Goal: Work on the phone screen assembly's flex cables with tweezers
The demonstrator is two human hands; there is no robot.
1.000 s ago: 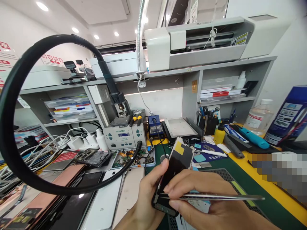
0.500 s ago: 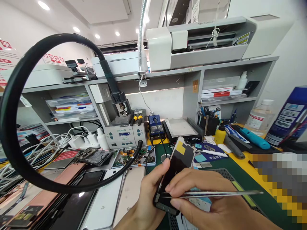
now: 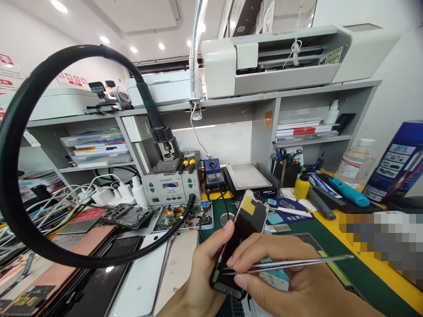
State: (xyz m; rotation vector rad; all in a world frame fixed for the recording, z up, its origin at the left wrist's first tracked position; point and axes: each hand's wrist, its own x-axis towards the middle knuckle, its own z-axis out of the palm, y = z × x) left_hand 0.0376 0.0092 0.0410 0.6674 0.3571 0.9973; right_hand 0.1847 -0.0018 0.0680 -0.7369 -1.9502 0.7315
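My left hand (image 3: 205,268) grips a dark phone screen assembly (image 3: 246,220) by its lower left edge, tilted above the green mat. A yellow patch shows near its top. Metal tweezers (image 3: 297,263) are pinched between the thumb and fingers of my right hand (image 3: 287,273), with their tips at the lower part of the assembly. Whether the tips hold anything is too small to tell. Under my hands lies a light blue and white item (image 3: 276,277), partly hidden.
A black hose (image 3: 8,176) loops across the left side above several phones (image 3: 139,281). Behind stand a hot air station (image 3: 170,189), a parts tray (image 3: 206,219) and a flat heating plate (image 3: 249,177). Bottles and tools, with a yellow bottle (image 3: 301,187), are at the right.
The rear end of the tweezers has risen and shifted slightly left, while their tips stay at the lower part of the assembly. The view has shifted slightly. Both hands keep their hold.
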